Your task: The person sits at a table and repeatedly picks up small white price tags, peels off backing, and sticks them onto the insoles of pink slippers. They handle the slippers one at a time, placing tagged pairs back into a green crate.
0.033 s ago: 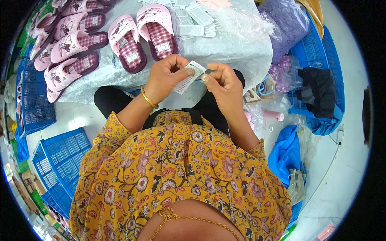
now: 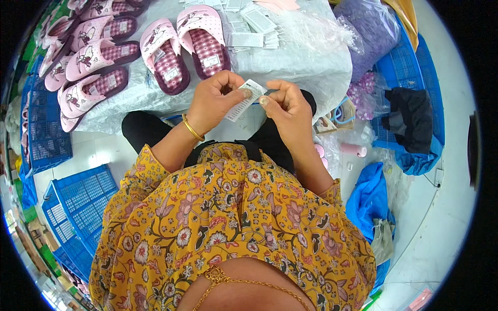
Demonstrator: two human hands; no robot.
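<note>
My left hand (image 2: 211, 102) pinches a small white printed tag (image 2: 241, 103) between thumb and forefinger, above my lap at the table's near edge. My right hand (image 2: 286, 103) is at the tag's upper right corner, its fingers curled and the thumb close to the forefinger. A small dark patch shows between those fingertips; what it is I cannot make out. Just beyond my hands, a pair of pink slippers lies on the table, the left slipper (image 2: 165, 57) and the right slipper (image 2: 204, 41) side by side, with plum checked insoles. Each insole carries a pale label.
More pink slippers (image 2: 93, 88) crowd the table's left end. Loose white tags (image 2: 254, 26) and clear plastic bags (image 2: 311, 31) lie at the back. Blue crates stand left (image 2: 85, 194) and right (image 2: 397, 67). A blue cloth (image 2: 365, 197) is at lower right.
My right fingertips have shifted very slightly at the tag's corner, and a dark patch now shows between them. The left hand keeps its pinch on the tag.
</note>
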